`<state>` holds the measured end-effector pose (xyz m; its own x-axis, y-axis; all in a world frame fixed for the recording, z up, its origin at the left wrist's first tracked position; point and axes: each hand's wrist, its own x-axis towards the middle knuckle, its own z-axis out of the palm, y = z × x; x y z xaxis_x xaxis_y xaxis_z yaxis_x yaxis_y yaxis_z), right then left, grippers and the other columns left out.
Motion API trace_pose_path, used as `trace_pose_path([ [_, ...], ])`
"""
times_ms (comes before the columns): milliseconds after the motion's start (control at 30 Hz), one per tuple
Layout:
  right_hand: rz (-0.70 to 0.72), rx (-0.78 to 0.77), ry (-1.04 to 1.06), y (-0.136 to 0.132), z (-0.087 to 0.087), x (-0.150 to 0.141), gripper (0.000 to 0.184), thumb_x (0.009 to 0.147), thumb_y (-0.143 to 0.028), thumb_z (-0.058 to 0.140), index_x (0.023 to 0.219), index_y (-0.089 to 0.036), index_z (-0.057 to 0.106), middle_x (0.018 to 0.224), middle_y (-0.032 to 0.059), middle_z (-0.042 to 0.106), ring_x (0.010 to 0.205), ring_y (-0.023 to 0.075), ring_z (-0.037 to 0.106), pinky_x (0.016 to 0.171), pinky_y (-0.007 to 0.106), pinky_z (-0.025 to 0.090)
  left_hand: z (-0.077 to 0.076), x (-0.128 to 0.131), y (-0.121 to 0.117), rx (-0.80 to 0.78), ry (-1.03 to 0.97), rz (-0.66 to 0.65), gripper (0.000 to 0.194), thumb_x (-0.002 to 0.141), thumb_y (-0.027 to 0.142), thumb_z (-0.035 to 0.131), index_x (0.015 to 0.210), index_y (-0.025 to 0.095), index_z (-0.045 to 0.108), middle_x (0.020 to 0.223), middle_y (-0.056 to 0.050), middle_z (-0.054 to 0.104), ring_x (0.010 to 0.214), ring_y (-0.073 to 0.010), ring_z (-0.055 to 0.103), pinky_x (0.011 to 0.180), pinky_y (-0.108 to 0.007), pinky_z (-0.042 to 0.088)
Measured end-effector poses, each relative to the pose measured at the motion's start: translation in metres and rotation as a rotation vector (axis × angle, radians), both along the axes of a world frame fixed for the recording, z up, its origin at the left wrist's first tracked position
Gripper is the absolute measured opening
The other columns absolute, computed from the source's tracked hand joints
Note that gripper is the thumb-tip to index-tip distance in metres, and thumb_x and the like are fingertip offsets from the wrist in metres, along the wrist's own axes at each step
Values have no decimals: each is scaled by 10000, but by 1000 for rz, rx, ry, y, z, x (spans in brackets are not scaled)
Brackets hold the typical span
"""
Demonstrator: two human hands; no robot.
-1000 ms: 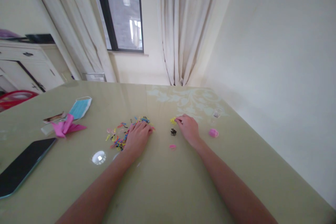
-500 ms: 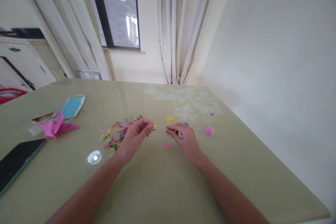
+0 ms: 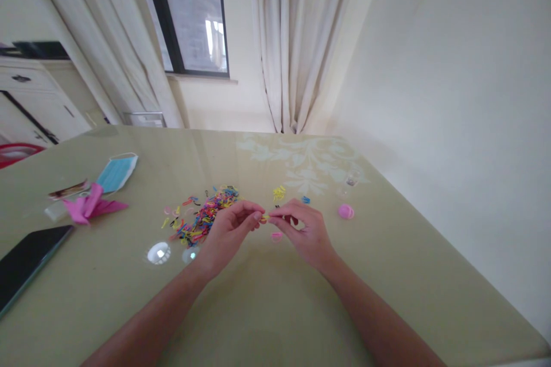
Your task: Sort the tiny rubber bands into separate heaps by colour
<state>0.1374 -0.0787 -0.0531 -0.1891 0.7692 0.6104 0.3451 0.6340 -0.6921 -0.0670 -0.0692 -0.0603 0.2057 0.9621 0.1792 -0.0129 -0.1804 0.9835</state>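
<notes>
My left hand (image 3: 232,232) pinches small rubber bands at its fingertips, with a yellow rubber band (image 3: 265,218) showing. Thumb and index finger of my right hand (image 3: 305,229) are closed on the other side of that yellow band, so the two hands nearly meet. Left of them lies a heap of mixed-colour rubber bands (image 3: 210,211). Around my right hand are a small yellow pile (image 3: 279,192), a few blue bands (image 3: 305,199) and some pink bands (image 3: 276,236). Dark bands are partly hidden behind its fingers.
On the left lie a black phone or tablet (image 3: 30,261), a pink folded paper shape (image 3: 92,205) and a blue face mask (image 3: 117,173). A clear dome (image 3: 159,253) sits near my left forearm. Right of my hands are a pink round piece (image 3: 345,211) and a clear container (image 3: 353,178).
My right hand has come left and my left hand slightly right, so their fingertips now meet at the yellow rubber band. The view has shifted a little.
</notes>
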Motion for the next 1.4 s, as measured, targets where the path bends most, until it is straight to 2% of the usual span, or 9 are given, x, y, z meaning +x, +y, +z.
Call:
trace_pose_path([
  [200, -11, -49, 3, 1, -1, -1, 142, 987, -329, 736, 900, -231, 794, 736, 1, 688, 666, 146, 566, 632, 275, 444, 2, 0, -1, 9, 15, -22, 320, 894, 493, 760, 955, 179, 777, 821, -34, 740, 754, -151, 647, 725, -276, 545],
  [400, -46, -77, 18, 0, 1, -2, 178, 998, -351, 710, 894, -224, 778, 733, 5, 679, 659, 147, 561, 633, 284, 442, 4, 0, -1, -39, -50, -100, 300, 850, 457, 821, 984, 192, 779, 958, -56, 788, 895, -183, 710, 840, -300, 566],
  [633, 7, -84, 27, -3, 1, -2, 123, 944, -350, 787, 991, -237, 799, 766, 1, 712, 668, 141, 576, 629, 279, 455, 9, 1, -4, -11, 52, 7, 351, 861, 516, 779, 869, 165, 786, 805, -43, 739, 773, -163, 639, 732, -272, 517],
  [833, 9, -13, 37, -5, 3, -1, 181, 936, -361, 802, 1079, -250, 798, 809, 11, 740, 671, 145, 579, 645, 284, 490, 9, 0, -5, 4, 62, 6, 311, 875, 483, 773, 872, 175, 806, 822, -47, 764, 770, -167, 657, 723, -272, 515],
  [1067, 4, 16, 12, -6, 5, 0, 89, 990, -287, 728, 995, -242, 805, 747, 2, 686, 680, 150, 585, 633, 288, 479, 6, 1, -4, 32, 87, -30, 301, 885, 486, 766, 930, 198, 839, 886, -70, 798, 837, -206, 700, 784, -311, 545],
  [1233, -13, 15, -15, -4, 5, 0, 75, 979, -251, 727, 945, -232, 791, 752, 3, 694, 682, 150, 587, 641, 287, 474, 4, 2, -1, 70, 183, -31, 304, 906, 485, 730, 925, 203, 841, 864, -68, 802, 817, -204, 697, 756, -300, 528],
  [1300, -48, 4, -27, 0, 2, 3, 69, 967, -240, 731, 932, -228, 789, 750, 3, 698, 680, 150, 592, 644, 284, 476, 0, 0, 2, 96, 237, 3, 310, 930, 479, 688, 916, 205, 834, 865, -63, 805, 801, -203, 698, 736, -298, 522],
  [1400, -151, -11, -34, 11, -5, 12, 67, 947, -249, 735, 923, -223, 792, 784, 17, 731, 669, 154, 609, 647, 285, 491, -10, -6, 9, 159, 430, 150, 286, 964, 436, 636, 937, 214, 815, 865, -51, 802, 751, -207, 684, 740, -327, 526],
])
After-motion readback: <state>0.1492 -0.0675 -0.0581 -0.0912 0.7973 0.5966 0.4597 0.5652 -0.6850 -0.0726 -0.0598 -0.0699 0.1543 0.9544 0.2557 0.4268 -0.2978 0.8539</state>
